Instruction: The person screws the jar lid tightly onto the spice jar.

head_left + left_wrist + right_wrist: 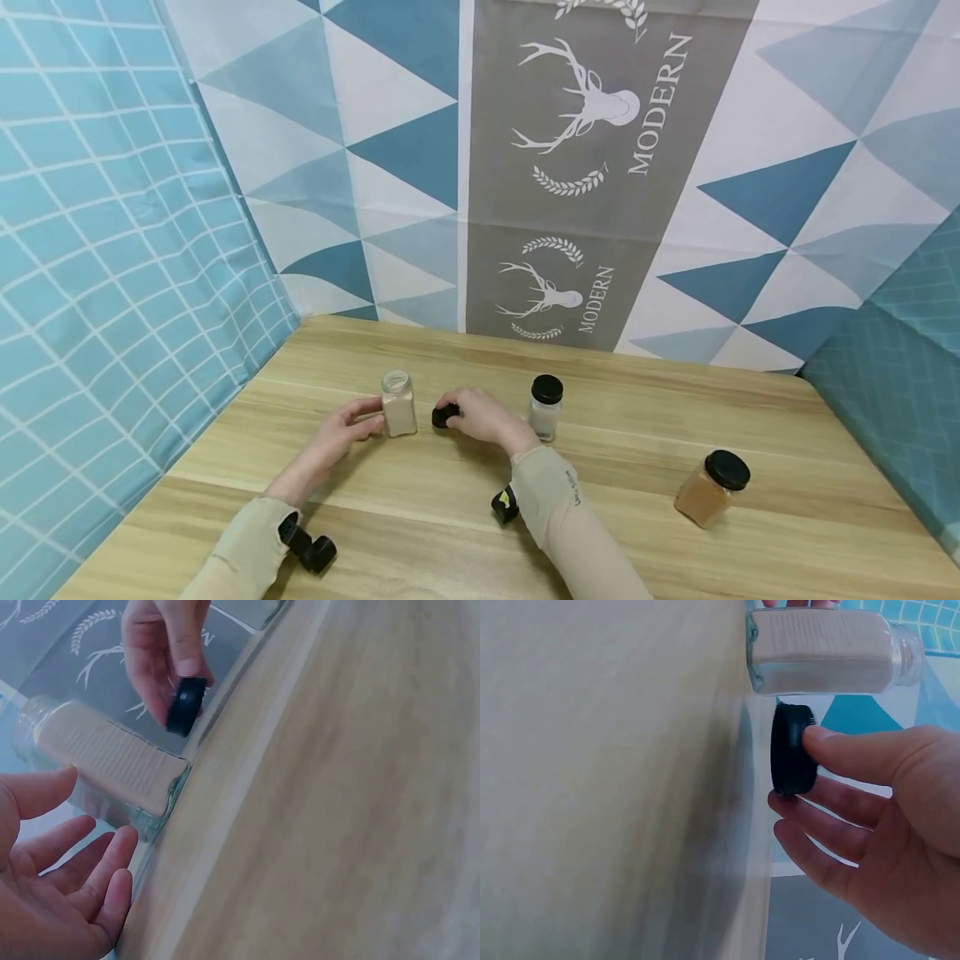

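A square glass jar (400,410) of pale powder stands upright without a lid; printed text shows on its side in the left wrist view. My left hand (347,433) is just left of it, thumb and fingers spread and relaxed; whether a fingertip touches the glass I cannot tell. To the jar's right, my right hand (480,414) pinches a round black lid (793,748) between thumb and fingers. The lid is low over the table, close beside the jar but apart from it. In the left wrist view, the right hand (169,656) holds the lid by its rim.
A black-capped jar of white contents (544,408) stands just beyond the right wrist. Farther right is a black-capped jar of orange-brown powder (711,489). All are on a wooden table (420,517), with a patterned cloth (405,167) behind and a blue checked cloth (112,250) at left.
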Action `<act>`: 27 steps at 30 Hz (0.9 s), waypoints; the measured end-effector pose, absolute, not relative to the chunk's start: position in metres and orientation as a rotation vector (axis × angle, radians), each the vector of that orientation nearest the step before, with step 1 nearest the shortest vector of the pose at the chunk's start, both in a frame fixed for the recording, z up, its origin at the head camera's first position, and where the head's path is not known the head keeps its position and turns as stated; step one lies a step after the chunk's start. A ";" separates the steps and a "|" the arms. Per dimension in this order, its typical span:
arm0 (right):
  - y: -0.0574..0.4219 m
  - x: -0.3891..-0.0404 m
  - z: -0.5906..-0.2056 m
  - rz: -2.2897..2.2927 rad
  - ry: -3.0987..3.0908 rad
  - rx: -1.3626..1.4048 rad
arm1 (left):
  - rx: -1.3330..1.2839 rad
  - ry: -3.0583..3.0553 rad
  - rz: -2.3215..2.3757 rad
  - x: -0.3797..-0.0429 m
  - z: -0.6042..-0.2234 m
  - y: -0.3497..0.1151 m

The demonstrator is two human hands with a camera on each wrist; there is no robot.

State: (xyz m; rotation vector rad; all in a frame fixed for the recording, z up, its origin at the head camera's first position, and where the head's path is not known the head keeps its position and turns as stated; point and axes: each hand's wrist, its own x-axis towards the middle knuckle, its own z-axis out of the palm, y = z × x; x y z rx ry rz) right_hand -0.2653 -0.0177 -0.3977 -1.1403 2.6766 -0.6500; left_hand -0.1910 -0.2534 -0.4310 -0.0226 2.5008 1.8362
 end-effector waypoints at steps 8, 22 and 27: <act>-0.021 -0.267 -0.392 -0.909 2.719 -1.100 | -0.028 2.509 1.828 -0.193 -0.432 -0.251; -0.041 -0.264 -0.379 -1.451 2.590 -0.954 | -0.022 2.535 1.806 -0.193 -0.432 -0.249; -0.049 -0.259 -0.377 -1.585 2.511 -0.969 | -0.027 2.525 1.828 -0.194 -0.435 -0.248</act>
